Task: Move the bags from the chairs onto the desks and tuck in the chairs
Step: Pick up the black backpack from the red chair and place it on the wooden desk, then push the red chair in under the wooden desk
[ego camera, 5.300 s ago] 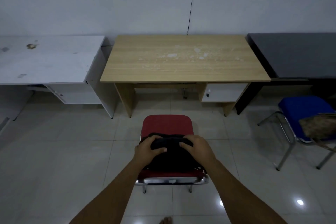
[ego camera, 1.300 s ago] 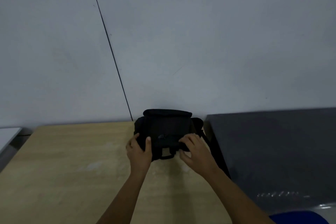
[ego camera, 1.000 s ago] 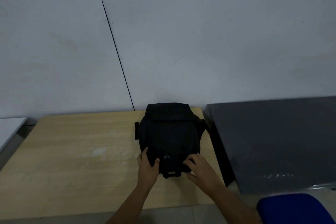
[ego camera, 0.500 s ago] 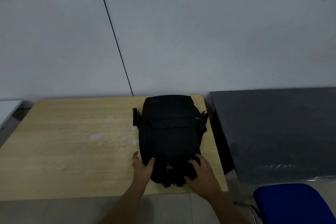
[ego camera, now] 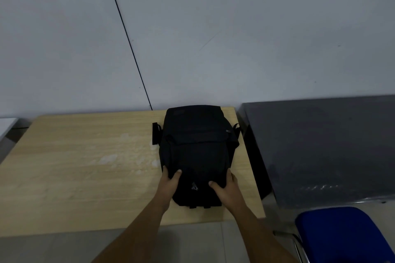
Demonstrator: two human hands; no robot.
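Observation:
A black backpack (ego camera: 197, 147) lies flat on the right end of the light wooden desk (ego camera: 81, 166), its top toward the wall. My left hand (ego camera: 168, 186) grips the backpack's lower left corner, thumb on top. My right hand (ego camera: 226, 190) grips its lower right corner the same way. A blue chair seat (ego camera: 342, 235) shows at the lower right, in front of the dark grey desk (ego camera: 320, 145). The red chair is out of view.
A white desk corner (ego camera: 5, 126) peeks in at the far left. The grey wall rises right behind the desks. A narrow gap separates the wooden desk from the dark grey one. Pale floor tiles (ego camera: 192, 241) run along the near desk edge.
The backpack went from upright against the wall to lying flat on the wooden desk. Both hands slid down to its near end and still hold it. The view has tilted down.

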